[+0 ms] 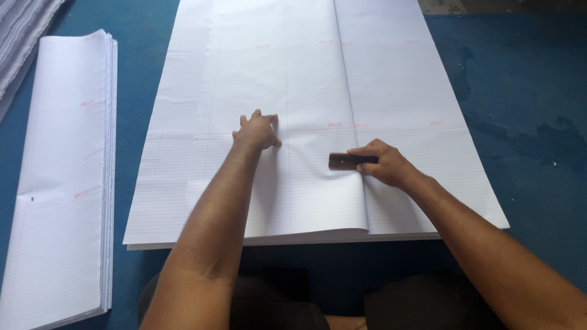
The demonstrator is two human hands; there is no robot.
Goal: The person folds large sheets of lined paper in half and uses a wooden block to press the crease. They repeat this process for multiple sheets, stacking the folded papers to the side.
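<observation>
A left hand [258, 130] presses flat on a large stack of white ruled paper sheets [391, 85]. The right hand [386, 162] grips a dark wooden block [343, 161] on its fold. A folded white paper pile [61, 171] lies along the blue floor's [526, 110] left edge.

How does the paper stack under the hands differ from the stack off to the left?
The wide stack lies opened flat with a crease down it; the narrow stack is folded shut. The left hand presses the wide stack while the right hand holds a dark block on it; the narrow stack lies untouched. Both are white ruled sheets on the blue surface.
</observation>
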